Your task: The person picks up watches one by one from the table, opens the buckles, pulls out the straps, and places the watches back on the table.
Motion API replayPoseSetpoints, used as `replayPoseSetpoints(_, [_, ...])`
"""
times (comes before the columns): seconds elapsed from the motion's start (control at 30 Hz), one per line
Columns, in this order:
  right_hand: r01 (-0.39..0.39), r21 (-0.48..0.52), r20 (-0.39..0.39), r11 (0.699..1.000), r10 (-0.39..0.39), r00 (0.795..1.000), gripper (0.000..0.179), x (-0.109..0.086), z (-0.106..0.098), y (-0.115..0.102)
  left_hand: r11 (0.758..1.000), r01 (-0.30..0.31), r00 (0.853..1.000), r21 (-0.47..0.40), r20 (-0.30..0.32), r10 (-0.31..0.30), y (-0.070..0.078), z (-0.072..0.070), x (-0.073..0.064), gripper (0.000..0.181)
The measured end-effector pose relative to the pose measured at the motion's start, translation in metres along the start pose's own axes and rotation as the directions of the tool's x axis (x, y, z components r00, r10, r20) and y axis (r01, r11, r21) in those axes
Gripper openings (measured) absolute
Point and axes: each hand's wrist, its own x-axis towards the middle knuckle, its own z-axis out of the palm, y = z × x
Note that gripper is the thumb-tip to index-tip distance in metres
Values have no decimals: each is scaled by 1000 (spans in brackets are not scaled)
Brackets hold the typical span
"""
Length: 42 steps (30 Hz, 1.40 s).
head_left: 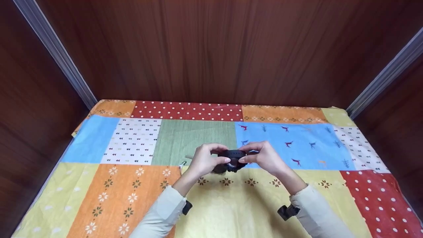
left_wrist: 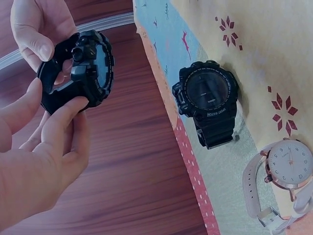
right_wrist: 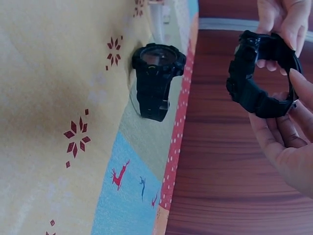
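Note:
Raised over the table is a black sport watch point(head_left: 235, 154), its strap bent round into a loop. My left hand point(head_left: 204, 161) pinches one side of it between thumb and fingers, and my right hand point(head_left: 263, 156) grips the strap from the other side. In the left wrist view the case of this watch point(left_wrist: 93, 66) faces right, with buttons along its edge. A second black sport watch point(left_wrist: 208, 90) lies face up on the cloth below; in the head view my left hand and the held watch partly cover it.
A watch with a white dial point(left_wrist: 291, 162) and a pale strap lies on the cloth beside the second black watch. The patchwork tablecloth point(head_left: 132, 198) spreads over the table. Dark wood panels point(head_left: 198, 49) stand behind it and at both sides.

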Motion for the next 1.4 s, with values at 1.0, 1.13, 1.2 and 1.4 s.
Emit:
replayPoseSetpoints(1.0, [23, -64, -13, 998, -24, 1000, 25, 2, 2, -5, 998, 7, 999, 63, -43, -4, 7, 0, 0, 23])
replayPoseSetpoints(1.13, [75, -133, -12, 988, -77, 997, 23, 4, 3, -6, 997, -12, 999, 81, -43, 16, 8, 1, 0, 23])
replayPoseSetpoints(1.2, [96, -150, -12, 984, -99, 995, 22, 4, 4, -7, 996, -22, 999, 87, -43, 26, 9, 2, 0, 22])
replayPoseSetpoints(1.4, [127, -197, -27, 972, -135, 991, 22, 4, 7, -12, 994, -30, 999, 109, -42, 35, 11, 3, 0, 22])
